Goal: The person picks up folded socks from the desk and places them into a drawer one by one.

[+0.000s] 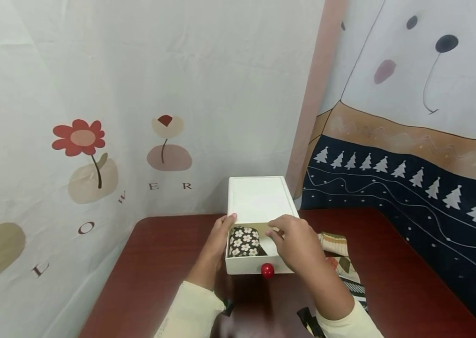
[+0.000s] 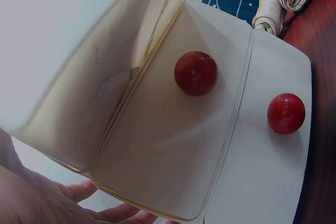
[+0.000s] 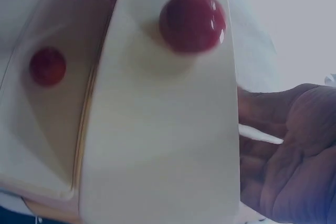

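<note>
A white drawer cabinet (image 1: 260, 197) stands on the table, its top drawer (image 1: 242, 266) pulled out toward me. Inside the drawer, at the left, lies a rolled black cloth with white flowers (image 1: 244, 241). My left hand (image 1: 216, 239) grips the cabinet's left side, thumb at the upper edge by the drawer. My right hand (image 1: 298, 241) reaches over the drawer's right side with fingers loosely bent, and nothing shows between thumb and forefinger. In the right wrist view the drawer front hides its fingertips. A red knob (image 3: 193, 23) sits on that front.
Lower drawers are closed, with red knobs (image 2: 196, 73) on their fronts. Several rolled patterned cloths (image 1: 333, 244) lie on the red-brown table (image 1: 170, 263) to the right of the cabinet. A printed curtain (image 1: 221, 94) hangs behind.
</note>
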